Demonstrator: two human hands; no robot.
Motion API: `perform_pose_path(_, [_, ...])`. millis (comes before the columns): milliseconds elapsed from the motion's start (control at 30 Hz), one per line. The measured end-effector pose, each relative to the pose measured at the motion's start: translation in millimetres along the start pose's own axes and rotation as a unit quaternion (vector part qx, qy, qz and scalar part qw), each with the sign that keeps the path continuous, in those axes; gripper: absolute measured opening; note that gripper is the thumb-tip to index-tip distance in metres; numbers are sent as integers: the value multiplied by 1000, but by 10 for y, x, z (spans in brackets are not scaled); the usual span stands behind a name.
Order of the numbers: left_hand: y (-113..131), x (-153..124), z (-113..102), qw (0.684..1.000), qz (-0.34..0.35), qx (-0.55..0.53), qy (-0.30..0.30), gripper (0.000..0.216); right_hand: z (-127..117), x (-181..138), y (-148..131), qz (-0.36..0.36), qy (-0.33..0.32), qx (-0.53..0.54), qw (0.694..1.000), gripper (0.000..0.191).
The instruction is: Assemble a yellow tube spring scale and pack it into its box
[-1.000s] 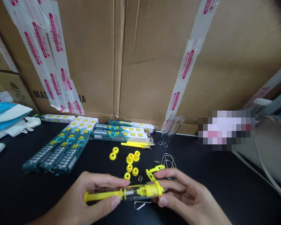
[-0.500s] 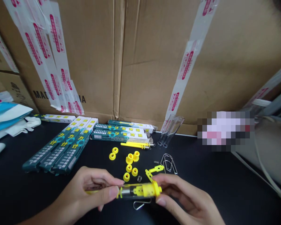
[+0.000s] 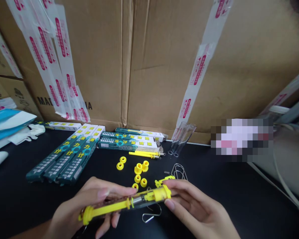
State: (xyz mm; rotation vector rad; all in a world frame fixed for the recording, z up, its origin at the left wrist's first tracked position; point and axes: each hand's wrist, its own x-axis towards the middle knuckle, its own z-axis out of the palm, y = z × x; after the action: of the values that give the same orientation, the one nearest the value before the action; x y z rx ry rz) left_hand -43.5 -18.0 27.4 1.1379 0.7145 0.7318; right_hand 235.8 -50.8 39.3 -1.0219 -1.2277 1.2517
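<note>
**Both hands hold a yellow-and-clear tube gauge above the tabletop**

A long clear plastic tube with yellow plastic fittings (image 3: 129, 203) lies slanted between the two hands, low in the middle of the view, its yellow capped end down at the left and its yellow collar up at the right; a metal part shows inside the clear section. The left hand (image 3: 89, 207) wraps the left half, its fingers (image 3: 107, 192) closed over the top of the tube and the thumb side beneath; the right hand (image 3: 196, 209) pinches the collar end, fingers (image 3: 179, 186) on top and thumb under, so both hands are gripping the tube. It is held just above the black tabletop (image 3: 226, 186) (not resting on it).

Just under the tube lies a bent wire hook (image 3: 150, 215); just behind it sit several small yellow plastic rings and caps (image 3: 139, 167), a small yellow bracket (image 3: 160, 182) touching the right fingertips' side, a tiny coil spring (image 3: 166, 172) and a bundle of wire loops (image 3: 179, 171). Farther back lie a slim yellow rod (image 3: 143, 154), two clear empty tubes (image 3: 180, 139), and long green-and-white printed boxes (image 3: 67, 157), some fanned at the left, others stacked near the middle. Behind everything stands a wall of brown cardboard cartons (image 3: 151, 66) with white-and-red tape strips (image 3: 196, 73); white and blue packets (image 3: 7, 124) lie at the far left.
</note>
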Motion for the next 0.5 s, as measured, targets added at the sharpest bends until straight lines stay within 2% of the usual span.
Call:
perform_pose_path(100, [49,29,2,999,10,-12,-52,61,25,19,-11,34,7,22,999,20])
perform_pose_path(167, [145,19,38,1000,2,-12,-28,60,44,17,-16,47,19,25,998,21])
perform_pose_path(200, [198,8,66,999,-22,-31,-29,68,50,13,-17,52,23,27,998,22])
perform_pose_path(233, [247,-3,97,999,-30,-39,0,72,52,9,-17,58,26,29,998,23])
perform_pose_path(300, [316,-15,155,998,-50,-35,20,76,48,1,-18,69,30,32,997,25])
perform_pose_path(500, [296,67,166,994,-90,-23,58,77,83,-16,-58,73,40,36,996,28])
